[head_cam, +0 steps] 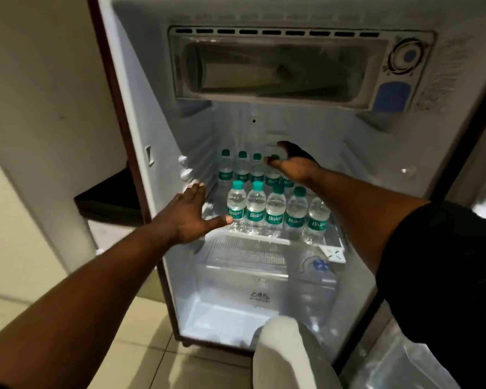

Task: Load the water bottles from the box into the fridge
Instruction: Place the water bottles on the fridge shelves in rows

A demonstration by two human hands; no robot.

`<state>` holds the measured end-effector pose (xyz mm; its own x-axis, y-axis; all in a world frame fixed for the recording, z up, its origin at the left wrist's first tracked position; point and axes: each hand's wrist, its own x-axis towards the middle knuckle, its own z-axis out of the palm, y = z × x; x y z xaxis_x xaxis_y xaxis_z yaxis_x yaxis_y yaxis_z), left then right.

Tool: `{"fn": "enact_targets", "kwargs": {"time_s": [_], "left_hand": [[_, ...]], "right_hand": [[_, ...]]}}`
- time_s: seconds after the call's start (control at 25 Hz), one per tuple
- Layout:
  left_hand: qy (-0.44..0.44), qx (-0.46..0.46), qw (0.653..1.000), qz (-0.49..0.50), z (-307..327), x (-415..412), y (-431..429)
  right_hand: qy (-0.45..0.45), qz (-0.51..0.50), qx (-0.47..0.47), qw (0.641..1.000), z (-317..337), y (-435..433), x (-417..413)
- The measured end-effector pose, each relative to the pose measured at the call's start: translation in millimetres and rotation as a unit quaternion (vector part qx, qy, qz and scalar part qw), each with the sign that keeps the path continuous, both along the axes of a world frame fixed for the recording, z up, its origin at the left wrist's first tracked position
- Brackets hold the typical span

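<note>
Fridge shelf point(264, 237) — two rows of Bisleri water bottles point(275, 211). Left hand point(190, 213) released, thumb touching the front-left bottle point(236, 203); right hand point(295, 164) released, empty, above the back row.

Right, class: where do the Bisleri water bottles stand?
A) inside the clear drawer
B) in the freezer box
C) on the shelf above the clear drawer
C: the Bisleri water bottles stand in two rows on the shelf, with the clear drawer below them.
</note>
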<state>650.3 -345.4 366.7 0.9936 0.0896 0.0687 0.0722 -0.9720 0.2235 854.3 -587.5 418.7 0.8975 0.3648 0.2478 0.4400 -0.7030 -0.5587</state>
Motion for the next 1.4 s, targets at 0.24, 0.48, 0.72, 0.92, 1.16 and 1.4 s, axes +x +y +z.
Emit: {"fn": "enact_targets", "kwargs": {"time_s": [0.24, 0.48, 0.72, 0.92, 1.16, 1.4], "left_hand": [[-0.017, 0.044, 0.999, 0.024, 3, -60, -1], [-0.001, 0.063, 0.997, 0.049, -28, -119, 6], [0.049, 0.073, 0.993, 0.076, -87, -191, 19], [0.083, 0.055, 0.986, 0.132, -129, -248, 32], [0.110, 0.000, 0.975, 0.191, -177, -313, 39], [0.158, -0.036, 0.950, 0.268, -225, -380, 54]], "right_hand": [[-0.083, 0.060, -0.011, 0.995, -15, 14, -69], [-0.168, 0.115, -0.001, 0.979, -71, 32, -153], [-0.134, 0.184, 0.003, 0.974, -158, 62, -233], [-0.082, 0.239, -0.004, 0.968, -215, 78, -282], [-0.067, 0.342, -0.009, 0.937, -267, 96, -341], [-0.028, 0.429, -0.056, 0.901, -320, 125, -394]]}}
